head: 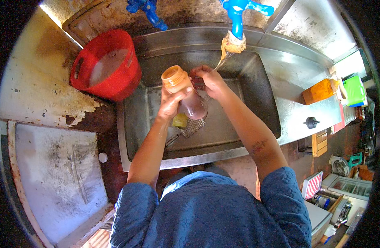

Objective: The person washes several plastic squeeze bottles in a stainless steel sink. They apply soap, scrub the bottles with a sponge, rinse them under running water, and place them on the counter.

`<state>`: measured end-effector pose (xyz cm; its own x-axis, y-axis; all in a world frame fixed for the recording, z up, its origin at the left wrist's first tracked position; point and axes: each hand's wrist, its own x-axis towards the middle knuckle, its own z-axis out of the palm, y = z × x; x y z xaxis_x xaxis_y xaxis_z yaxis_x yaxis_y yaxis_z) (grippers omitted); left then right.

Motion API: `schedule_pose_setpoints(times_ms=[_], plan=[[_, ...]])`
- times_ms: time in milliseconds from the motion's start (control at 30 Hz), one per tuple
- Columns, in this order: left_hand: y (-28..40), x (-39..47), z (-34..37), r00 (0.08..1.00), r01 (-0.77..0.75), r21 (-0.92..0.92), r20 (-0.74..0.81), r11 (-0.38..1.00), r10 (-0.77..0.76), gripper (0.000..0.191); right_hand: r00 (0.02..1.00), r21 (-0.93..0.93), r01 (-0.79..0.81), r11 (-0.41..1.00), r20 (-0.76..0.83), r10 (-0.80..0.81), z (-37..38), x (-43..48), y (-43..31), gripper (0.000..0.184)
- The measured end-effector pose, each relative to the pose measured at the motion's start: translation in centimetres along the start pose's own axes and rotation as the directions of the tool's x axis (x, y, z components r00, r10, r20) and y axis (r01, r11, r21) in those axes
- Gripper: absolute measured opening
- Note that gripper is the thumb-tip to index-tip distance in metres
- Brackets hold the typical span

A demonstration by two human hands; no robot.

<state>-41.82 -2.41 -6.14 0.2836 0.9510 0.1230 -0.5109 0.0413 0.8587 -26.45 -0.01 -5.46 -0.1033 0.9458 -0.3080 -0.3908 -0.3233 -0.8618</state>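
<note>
My left hand (170,104) grips an uncapped plastic bottle (193,104) over the sink. Its threaded mouth (174,76) tilts up to the left, and the translucent body looks cloudy. My right hand (211,83) is beside the bottle, fingers bent; part of them is hidden, so I cannot tell whether they hold anything. A thin stream runs from the cloth-wrapped blue tap (236,21) onto this hand. Below the bottle, in the metal sink (227,130), lie a flat grater (193,127) with a handle and a yellow-green item (180,121), possibly a sponge.
A red tub (128,77) holding cloudy liquid stands at the sink's left corner. Another blue tap (149,14) is above. On the right drainboard (289,77) are an orange squeeze bottle (318,91) and a black cap with a nozzle (311,122).
</note>
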Motion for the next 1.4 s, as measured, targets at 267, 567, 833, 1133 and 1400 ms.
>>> schedule_pose_setpoints(times_ms=[267, 567, 833, 1133, 1400], plan=[[0.7, 0.6, -1.6, 0.994, 0.067, -0.208, 0.098, 0.976, -0.047, 0.059, 0.872, -0.244, 0.072, 0.967, 0.485, 0.057, -1.9, -4.6, 2.9, 0.071], [-1.2, 0.0, 0.2, 0.983, 0.069, 0.102, -0.176, 0.992, -0.050, 0.061, 0.851, -0.798, 0.372, 0.475, 0.090, -0.517, 0.1, -5.1, 6.5, 0.088], [-1.7, -0.4, -1.8, 0.976, 0.019, -0.030, -0.216, 0.999, -0.025, 0.050, 0.950, -0.542, 0.203, 0.815, -0.094, -0.299, -2.7, -2.6, 2.0, 0.039], [-1.5, -0.8, -2.6, 0.972, 0.015, 0.079, -0.235, 0.997, 0.004, 0.047, 0.928, -0.997, 0.060, -0.047, 0.073, -0.366, -1.4, -2.4, -1.0, 0.032], [-1.7, -0.9, -3.6, 0.983, -0.087, 0.154, -0.147, 0.984, 0.110, 0.057, 0.903, -0.453, 0.426, 0.783, 0.267, -0.337, 3.6, -0.2, 3.4, 0.071]])
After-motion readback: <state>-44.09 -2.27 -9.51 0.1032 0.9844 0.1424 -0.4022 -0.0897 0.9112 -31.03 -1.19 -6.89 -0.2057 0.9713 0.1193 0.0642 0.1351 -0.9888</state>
